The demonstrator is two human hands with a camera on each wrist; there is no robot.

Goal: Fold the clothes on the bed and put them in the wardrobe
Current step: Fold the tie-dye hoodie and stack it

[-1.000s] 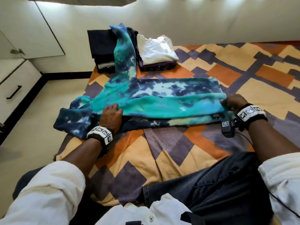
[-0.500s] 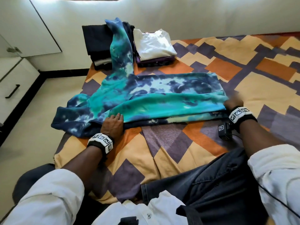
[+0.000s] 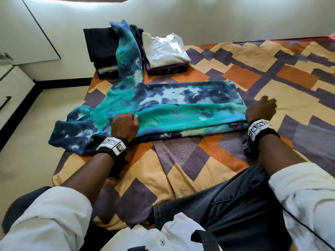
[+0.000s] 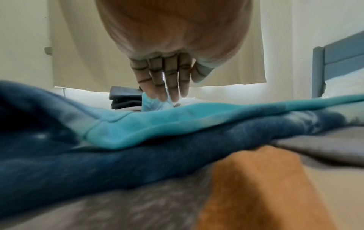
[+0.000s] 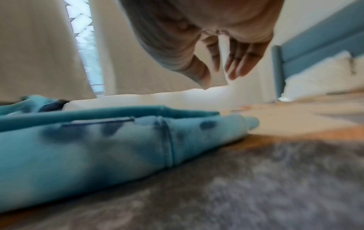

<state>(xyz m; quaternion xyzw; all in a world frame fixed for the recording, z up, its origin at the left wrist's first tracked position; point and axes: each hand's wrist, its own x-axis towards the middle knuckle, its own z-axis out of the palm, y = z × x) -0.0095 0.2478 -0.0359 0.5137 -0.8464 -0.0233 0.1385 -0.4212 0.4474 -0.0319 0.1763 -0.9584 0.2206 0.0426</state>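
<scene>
Teal-and-navy tie-dye cotton, a hooded sweatshirt (image 3: 163, 109), lies spread across the near-left part of the bed (image 3: 299, 98), which wears a sheet patterned in orange, tan and purple blocks. Its body is folded lengthwise, the near edge doubled over into a long teal band, while one sleeve runs away to the far side and drapes over a stack of folded dark clothes (image 3: 101, 49). The hood end hangs toward the left edge of the bed.

The left hand (image 3: 125, 125) rests on the sweatshirt near the hood end, knuckles up; in the left wrist view its fingers (image 4: 167, 80) reach straight down, close together, their tips touching the teal fabric, so its grip is flat and holds nothing. The right hand (image 3: 261, 109) sits just beside the sweatshirt's right hem, over bare sheet; the right wrist view shows its fingers (image 5: 242, 60) loosely spread and hanging above the bed, apart from the cloth, its grip wide and empty.

Just right of the draped sleeve, at the far side, a folded white shirt (image 3: 163, 49) lies on top of a folded purple garment (image 3: 168, 68). White cupboard doors (image 3: 10, 91) stand at the far left, beyond the pale floor.
</scene>
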